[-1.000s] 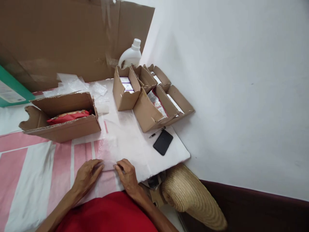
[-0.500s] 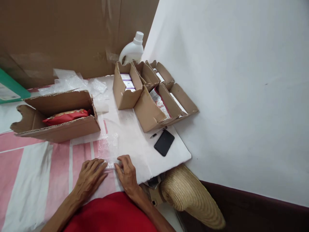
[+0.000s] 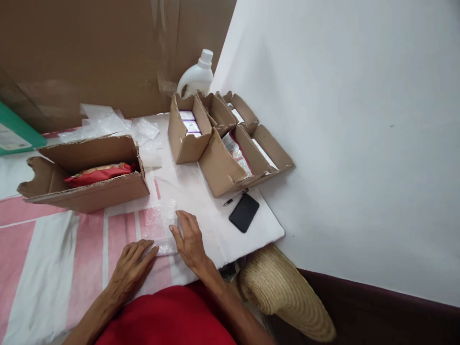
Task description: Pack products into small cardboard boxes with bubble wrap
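Head camera view: a small sheet of bubble wrap (image 3: 162,225) lies flat on a pink-and-white striped cloth (image 3: 53,258). The left hand (image 3: 131,268) rests at its near corner, the right hand (image 3: 189,242) along its right edge, both with fingers spread flat, gripping nothing. It looks light, soft and slippery, perhaps folded; edges offer the best pinch.
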`<move>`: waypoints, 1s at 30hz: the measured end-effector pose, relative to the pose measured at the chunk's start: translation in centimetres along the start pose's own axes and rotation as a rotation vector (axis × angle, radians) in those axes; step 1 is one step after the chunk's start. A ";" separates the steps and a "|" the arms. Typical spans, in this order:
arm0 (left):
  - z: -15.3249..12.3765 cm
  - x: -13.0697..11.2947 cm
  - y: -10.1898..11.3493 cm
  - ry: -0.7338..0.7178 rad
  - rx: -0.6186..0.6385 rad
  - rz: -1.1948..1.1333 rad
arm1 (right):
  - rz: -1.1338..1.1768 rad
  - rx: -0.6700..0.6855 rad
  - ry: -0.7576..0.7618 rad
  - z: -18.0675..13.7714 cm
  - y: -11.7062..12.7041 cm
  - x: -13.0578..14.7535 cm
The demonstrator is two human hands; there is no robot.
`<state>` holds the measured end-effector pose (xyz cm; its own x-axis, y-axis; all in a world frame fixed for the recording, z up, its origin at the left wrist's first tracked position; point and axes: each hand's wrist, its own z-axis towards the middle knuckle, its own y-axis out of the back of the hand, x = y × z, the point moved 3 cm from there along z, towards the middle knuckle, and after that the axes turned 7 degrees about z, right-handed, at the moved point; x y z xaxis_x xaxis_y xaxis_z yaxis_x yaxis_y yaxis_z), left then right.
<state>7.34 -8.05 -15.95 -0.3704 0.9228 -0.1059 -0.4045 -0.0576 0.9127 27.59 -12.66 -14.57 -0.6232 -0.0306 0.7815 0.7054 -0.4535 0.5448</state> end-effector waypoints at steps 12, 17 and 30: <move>0.3 -0.2 1.0 -0.077 -0.055 0.018 | 0.058 0.324 0.209 0.4 -2.8 1.0; 0.5 -0.2 0.9 -0.090 -0.055 0.005 | 0.086 0.457 0.211 0.4 -3.1 1.4; 0.9 0.3 1.1 -0.038 0.037 -0.079 | 0.112 0.429 0.224 -0.1 -0.4 1.5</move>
<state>7.51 -7.48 -14.68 -0.3062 0.9378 -0.1636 -0.3997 0.0294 0.9162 26.36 -12.64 -13.69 -0.5597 -0.2701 0.7834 0.8183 -0.0309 0.5740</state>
